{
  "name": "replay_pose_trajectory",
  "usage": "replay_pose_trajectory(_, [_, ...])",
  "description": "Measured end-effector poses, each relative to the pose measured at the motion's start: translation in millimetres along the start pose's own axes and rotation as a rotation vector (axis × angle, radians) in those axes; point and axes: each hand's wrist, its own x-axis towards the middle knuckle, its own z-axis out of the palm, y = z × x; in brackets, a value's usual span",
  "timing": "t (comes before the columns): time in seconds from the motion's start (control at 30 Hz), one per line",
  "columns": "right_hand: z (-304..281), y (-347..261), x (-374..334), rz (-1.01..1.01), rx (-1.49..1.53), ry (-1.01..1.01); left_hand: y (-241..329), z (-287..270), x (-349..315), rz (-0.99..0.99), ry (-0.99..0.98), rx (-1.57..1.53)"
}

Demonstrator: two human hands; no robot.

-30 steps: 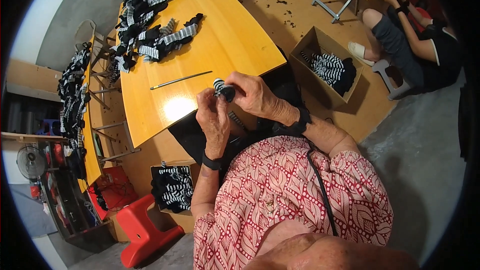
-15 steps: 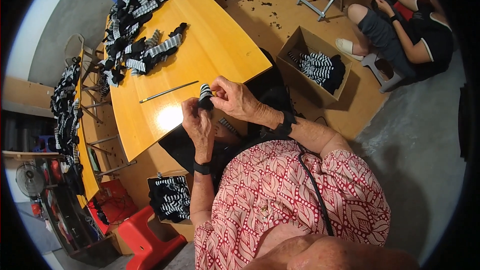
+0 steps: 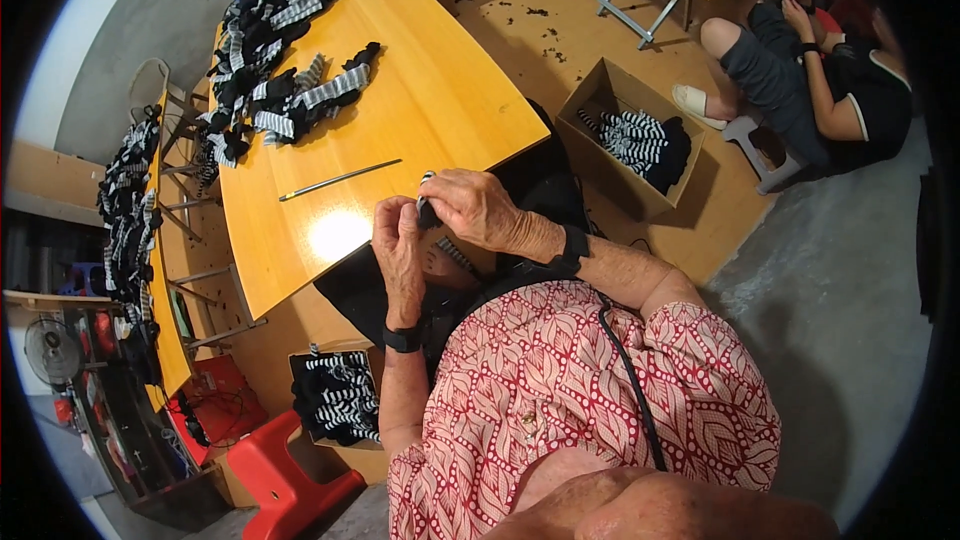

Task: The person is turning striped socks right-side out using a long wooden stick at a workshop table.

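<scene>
A small black sock with grey-white stripes (image 3: 427,212) is held just past the near edge of the yellow table (image 3: 430,90). My right hand (image 3: 475,208) wraps over it from the right and hides most of it. On its left side, my left hand (image 3: 400,258) pinches thumb and fingers together at the sock's black part. A thin metal rod (image 3: 340,181) lies on the tabletop beyond my hands. Farther left on the same table, striped and black socks (image 3: 290,100) are heaped loosely. Another striped piece (image 3: 457,254) shows below my hands, near my lap.
Cardboard boxes of striped socks stand on the floor, one box (image 3: 630,202) at right and another box (image 3: 378,365) at lower left. A red stool (image 3: 290,475) is near the latter. A second sock-covered table (image 3: 165,340) stands left. Another person (image 3: 830,90) sits at far right.
My right hand has closed farther over the sock, so less of its striped end shows. My left hand has shifted slightly right. The seated person's hands have moved.
</scene>
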Motion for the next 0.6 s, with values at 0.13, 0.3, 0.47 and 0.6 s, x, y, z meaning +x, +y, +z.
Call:
replay_pose_trajectory(0.13, [2.6,-1.6,-1.2,-0.061,-0.016,0.023,3.5,1.0,-0.3,0.051,0.045,0.119])
replay_pose_trajectory(0.3, [-0.4,-2.4,1.5,0.034,0.081,-0.036,3.9,2.6,-5.6,0.068,0.014,0.226])
replay_pose_trajectory(0.47, [-3.9,-7.9,4.5,-0.060,0.159,-0.103,-2.6,3.5,-5.5,0.116,0.023,0.145])
replay_pose_trajectory(0.6, [-4.7,-10.8,5.1,0.100,0.248,-0.168,-8.9,1.3,-3.1,0.155,0.120,0.138])
